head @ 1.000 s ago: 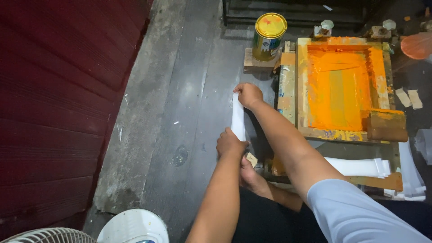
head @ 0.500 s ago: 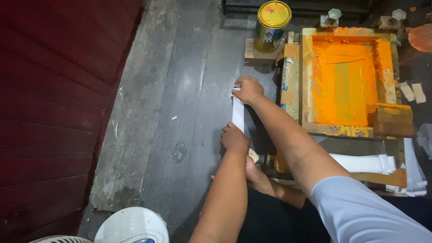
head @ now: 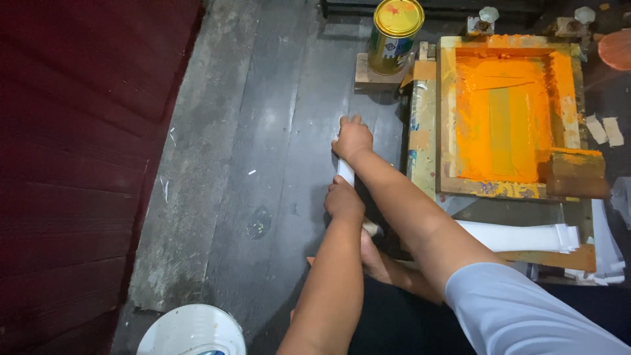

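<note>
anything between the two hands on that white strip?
Head view: only the white strip itself spans from the right hand to the left hand. Nothing else lies between them; dark floor boards show beside it.

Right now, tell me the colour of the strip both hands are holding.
White. The strip shows between the left hand and right hand, head view.

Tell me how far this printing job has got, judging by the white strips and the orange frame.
Done: the screen frame is already flooded with orange ink, its squeegee parked at one corner. In hand: the right hand and left hand press the two ends of one white strip on the dark floor. Left: a stack of white strips waits below the frame; whether these are printed I cannot tell.
</note>
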